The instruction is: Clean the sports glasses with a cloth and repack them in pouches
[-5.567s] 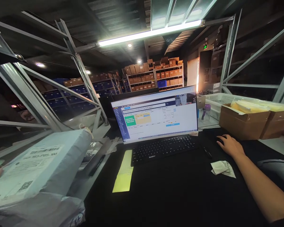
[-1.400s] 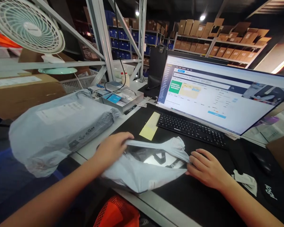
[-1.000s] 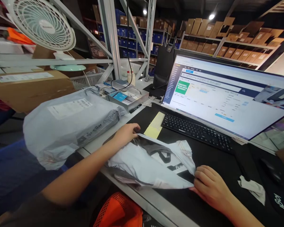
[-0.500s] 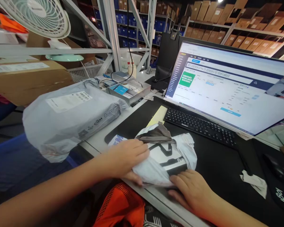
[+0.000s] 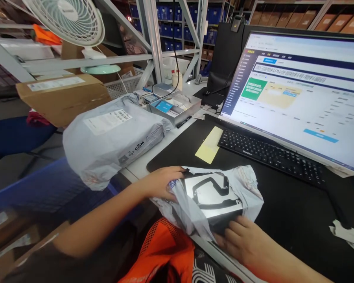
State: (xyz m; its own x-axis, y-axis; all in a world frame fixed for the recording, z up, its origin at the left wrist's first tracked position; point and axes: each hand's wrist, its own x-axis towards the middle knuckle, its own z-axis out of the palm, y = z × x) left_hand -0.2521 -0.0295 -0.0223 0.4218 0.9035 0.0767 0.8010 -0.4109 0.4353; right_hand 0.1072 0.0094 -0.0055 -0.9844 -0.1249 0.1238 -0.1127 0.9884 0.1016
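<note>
Grey plastic bag (image 5: 249,188), torn open along the table's (image 5: 161,146) near edge
My right hand (image 5: 244,243) is curled at its near side, hold unclear; my left hand (image 5: 165,182), half closed, grips its left end. I'd best ease plastic evenly off the black-and-white box (image 5: 209,194), clear of the keyboard (image 5: 271,157) beyond.

Points L forearm (image 5: 109,218) twd 2 o'clock w/ L hand (image 5: 163,184) at approx 6, fingers (image 5: 174,171) curled; aims R forearm (image 5: 283,251) twd 10 w/ R hand (image 5: 242,240) at 5, fingers bent, tips partly hidden.
</note>
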